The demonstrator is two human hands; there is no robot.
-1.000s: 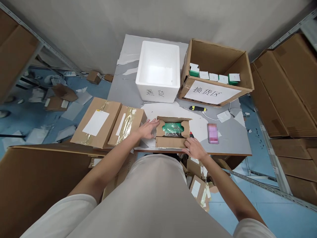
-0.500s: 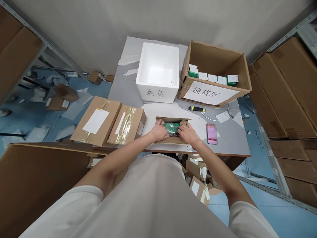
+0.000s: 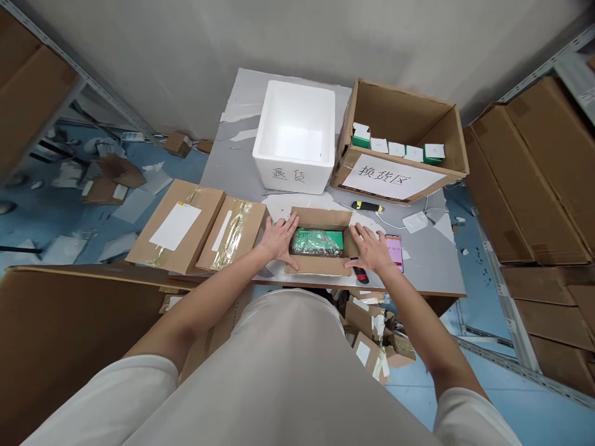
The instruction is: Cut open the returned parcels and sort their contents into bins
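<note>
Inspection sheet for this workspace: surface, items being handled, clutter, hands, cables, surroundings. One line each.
Surface: grey table, with torn white patches.
Items handled: small open carton with a plastic-wrapped green box inside.
Clutter: yellow-and-black tool, red-and-black tool, phone, two taped cartons, white foam box, large carton holding green-and-white boxes.
Hands: left hand at the small open carton's left end, right hand at its right end; fingers spread.
Cables: thin white cord near the yellow-and-black tool.
Surroundings: paper scraps on blue floor; shelving at right; wall behind.
</note>
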